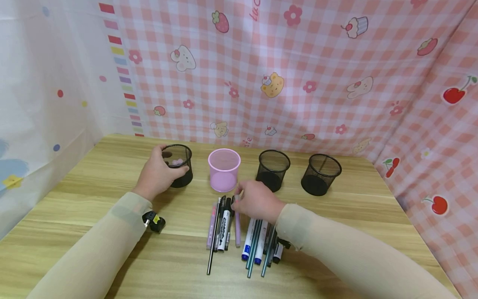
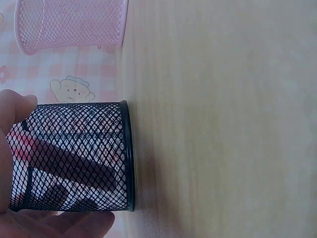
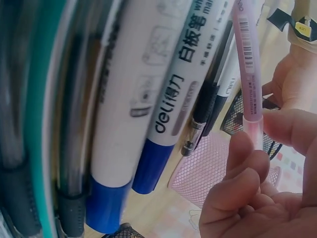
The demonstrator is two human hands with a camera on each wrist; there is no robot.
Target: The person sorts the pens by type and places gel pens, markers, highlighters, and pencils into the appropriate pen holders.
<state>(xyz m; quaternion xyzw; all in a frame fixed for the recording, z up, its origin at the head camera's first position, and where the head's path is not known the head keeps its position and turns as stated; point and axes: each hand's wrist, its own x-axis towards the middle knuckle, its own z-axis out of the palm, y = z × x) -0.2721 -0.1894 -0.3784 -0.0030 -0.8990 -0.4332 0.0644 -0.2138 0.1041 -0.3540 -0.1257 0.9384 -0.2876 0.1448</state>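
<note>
My left hand [image 1: 154, 175] grips a black mesh pen cup [image 1: 183, 179] at the far left of the row, fingers behind it and thumb across its front. Through the mesh a pink-and-dark stick-shaped thing [image 2: 74, 166] shows inside, leaning. My right hand [image 1: 260, 201] pinches a lilac pen [image 3: 251, 74] by its pink capped end between thumb and fingers. Beside that pen lies a group with a black-and-white marker [image 1: 224, 230], black pens and a dark pencil [image 1: 210, 259]. Below the right hand lie white markers with blue caps [image 3: 153, 166] and teal pencils [image 1: 251, 265], partly hidden by the wrist.
A pink mesh cup [image 1: 224, 182] stands right of the held cup. Two more black mesh cups, one partly behind the right hand [image 1: 274, 170] and one farther right [image 1: 321, 185], continue the row on the wooden table [image 1: 179, 265]. A checked cloth [image 1: 246, 54] hangs behind.
</note>
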